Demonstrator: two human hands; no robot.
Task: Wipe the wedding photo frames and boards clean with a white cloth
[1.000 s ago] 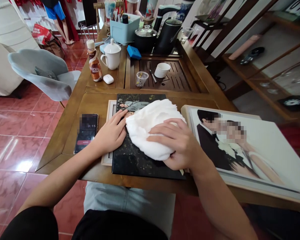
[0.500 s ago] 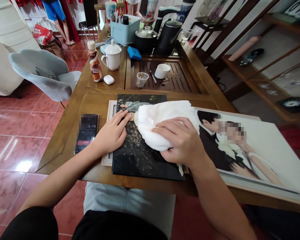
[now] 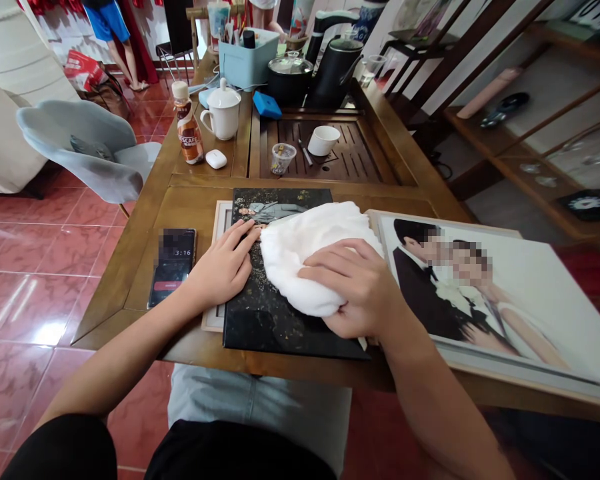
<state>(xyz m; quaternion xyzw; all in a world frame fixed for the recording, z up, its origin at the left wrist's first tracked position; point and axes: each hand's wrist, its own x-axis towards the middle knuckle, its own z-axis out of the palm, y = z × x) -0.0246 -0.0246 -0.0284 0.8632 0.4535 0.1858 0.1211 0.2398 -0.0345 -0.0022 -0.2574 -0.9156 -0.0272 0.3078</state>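
A dark photo panel point(image 3: 280, 328) with a glossy face lies at the table's near edge, on top of a pale frame point(image 3: 221, 230). Flat on its left part rests my left hand point(image 3: 225, 267), fingers stretched out. My right hand point(image 3: 357, 287) grips a bunched white cloth point(image 3: 310, 243), which presses on the panel and covers much of its middle and right. To the right lies a large framed couple photo point(image 3: 535, 280), its left edge close beside the cloth. A phone point(image 3: 173, 267) with a lit screen sits left of my left hand.
Farther back stand a coffee bottle point(image 3: 187, 127), a lidded white mug point(image 3: 223, 113), an earbud case point(image 3: 216, 159), a plastic cup point(image 3: 283, 159) and a white cup point(image 3: 323, 141) on the tea tray point(image 3: 350, 167). A grey chair point(image 3: 85, 147) is at left. Another person point(image 3: 113, 33) stands far back.
My right hand has slid the white cloth a little to the left across the dark panel. My left hand stays in place.
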